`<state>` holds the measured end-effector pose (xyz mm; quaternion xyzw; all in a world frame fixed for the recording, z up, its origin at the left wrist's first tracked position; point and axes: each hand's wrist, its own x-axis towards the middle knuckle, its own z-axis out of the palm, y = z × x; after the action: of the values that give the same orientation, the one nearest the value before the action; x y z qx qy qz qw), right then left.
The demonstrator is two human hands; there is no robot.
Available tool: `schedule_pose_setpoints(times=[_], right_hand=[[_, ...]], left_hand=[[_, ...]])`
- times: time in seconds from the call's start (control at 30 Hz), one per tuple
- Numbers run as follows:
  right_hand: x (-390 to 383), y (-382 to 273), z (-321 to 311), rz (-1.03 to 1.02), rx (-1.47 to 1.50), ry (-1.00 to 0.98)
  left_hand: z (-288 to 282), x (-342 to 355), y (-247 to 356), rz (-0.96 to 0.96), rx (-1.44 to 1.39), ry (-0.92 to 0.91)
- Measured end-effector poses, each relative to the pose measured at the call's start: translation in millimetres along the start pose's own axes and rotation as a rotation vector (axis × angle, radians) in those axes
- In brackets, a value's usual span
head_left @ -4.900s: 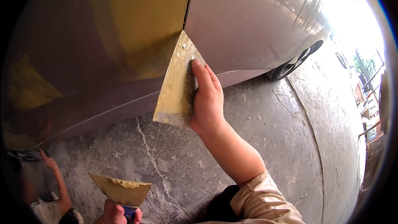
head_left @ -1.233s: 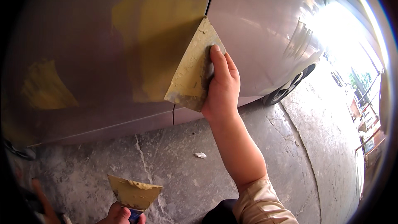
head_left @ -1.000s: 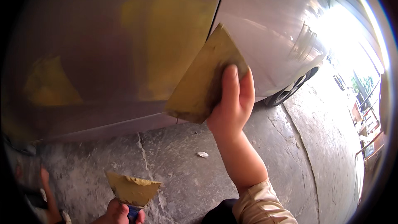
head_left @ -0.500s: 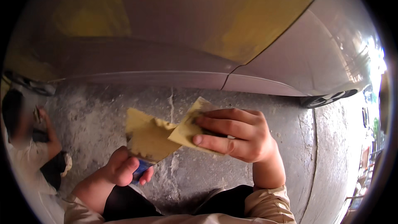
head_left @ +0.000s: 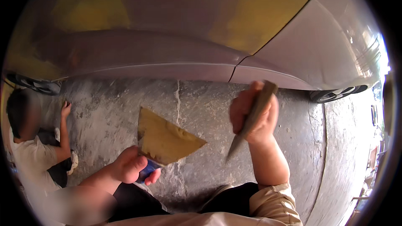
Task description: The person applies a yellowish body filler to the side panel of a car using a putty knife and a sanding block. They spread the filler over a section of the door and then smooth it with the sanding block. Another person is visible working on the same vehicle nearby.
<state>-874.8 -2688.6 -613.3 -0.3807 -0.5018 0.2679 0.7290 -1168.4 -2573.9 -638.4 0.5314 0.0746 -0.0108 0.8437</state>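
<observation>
A wide scraper sits over the floor in front of the person, its face turned up and coated with yellowish paste. The left hand has its fingers closed round the short blue handle, thumb on top; this low, flat hold probably lets the blade act as a small tray, so that the paste stays on it. The blade fans away from the body, one corner pointing right, perhaps to leave its far edge easy to reach.

Near that corner but apart from it, the right hand grips a thin flat spreader with no handle showing. Its fingers lie to one side and the palm to the other, pinching it between them. It stands almost edge-on to the camera and is blurred, so how much paste it carries I cannot tell. A grip close over the sheet likely gives firm control of its free edge.

Beyond both tools runs the lower side of a mauve-grey car, with one yellow patch beside the panel gap and another farther left. A co-worker is down low at the left, near a wheel. Cracked concrete floor lies beneath everything.
</observation>
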Motion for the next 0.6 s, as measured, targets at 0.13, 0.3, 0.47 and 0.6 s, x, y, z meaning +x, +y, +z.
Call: schedule_pose_setpoints(times=[0.13, 0.3, 0.47, 0.6], right_hand=[[2.5, 17.2, 34.0, 0.382, 0.385, -0.329], [-19.9, 42.5, 56.2, 0.596, 0.498, -0.673], [-36.2, 63.8, 32.8, 0.765, 0.158, -0.304], [-14.7, 29.3, 15.6, 0.325, 0.19, 0.028]], left_hand=[[14.3, -11.5, 2.3, -0.177, -0.164, -0.066], [5.7, -4.5, 0.7, -0.078, -0.213, -0.075], [-3.3, -8.2, -0.6, 0.035, -0.193, 0.032], [0.2, -7.6, 2.6, -0.112, -0.052, 0.082]])
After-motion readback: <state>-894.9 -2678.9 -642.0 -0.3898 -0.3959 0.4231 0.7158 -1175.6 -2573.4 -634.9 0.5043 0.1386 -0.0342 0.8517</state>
